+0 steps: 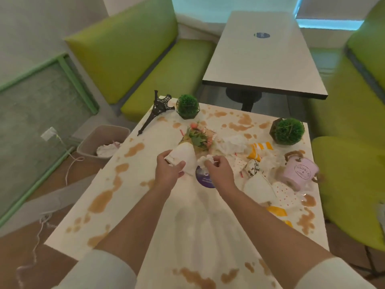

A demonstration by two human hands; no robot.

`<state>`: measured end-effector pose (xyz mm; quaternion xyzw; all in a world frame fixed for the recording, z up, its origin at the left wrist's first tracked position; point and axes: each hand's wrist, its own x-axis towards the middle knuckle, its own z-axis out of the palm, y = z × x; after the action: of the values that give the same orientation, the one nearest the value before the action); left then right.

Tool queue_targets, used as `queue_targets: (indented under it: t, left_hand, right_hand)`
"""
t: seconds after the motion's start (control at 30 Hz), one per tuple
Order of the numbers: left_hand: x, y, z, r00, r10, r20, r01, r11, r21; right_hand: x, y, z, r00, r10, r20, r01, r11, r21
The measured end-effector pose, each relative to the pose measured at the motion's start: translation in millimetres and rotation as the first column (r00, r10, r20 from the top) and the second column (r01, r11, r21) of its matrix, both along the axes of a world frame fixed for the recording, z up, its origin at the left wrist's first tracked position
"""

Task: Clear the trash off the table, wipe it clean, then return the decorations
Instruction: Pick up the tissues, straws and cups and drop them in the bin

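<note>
A: What do the hands hold?

B: The left hand grips a white paper cup lying on its side, fingers curled round its rim end. The right hand pinches a crumpled tissue just beside that cup, above a round purple sticker.

A: And the rest of the trash?

B: It lies on the right half of the stained table: another crumpled napkin, a yellow striped cup, and a second white cup on its side.

A: The decorations?

B: A black tower model leans at the far left corner beside a green ball plant. Another ball plant sits at the far right. A flower bunch lies mid-table, touching the held cup. A pink bucket is tipped near the right edge.

A: The bin?

B: The trash bin stands on the floor left of the table, with paper inside.
</note>
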<state>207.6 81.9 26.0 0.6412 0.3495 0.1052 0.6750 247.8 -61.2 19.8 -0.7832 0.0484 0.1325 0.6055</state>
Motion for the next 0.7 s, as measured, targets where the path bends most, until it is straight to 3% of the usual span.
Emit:
queue_targets:
  t: [0.2, 0.7]
  left_hand:
    - [-14.4, 98.9, -1.3, 0.995, 0.081, 0.051, -0.079, 0.996, -0.034]
    - [11.5, 337.5, -14.3, 0.982, 0.190, -0.019, -0.191, 0.981, -0.036]
  right_hand:
    - [3.8, 107.2, 5.7, 0.993, 0.116, -0.023, -0.115, 0.993, 0.012]
    - [21.5, 322.3, -17.9, 0.987, 0.108, -0.120, -0.110, 0.994, -0.006]
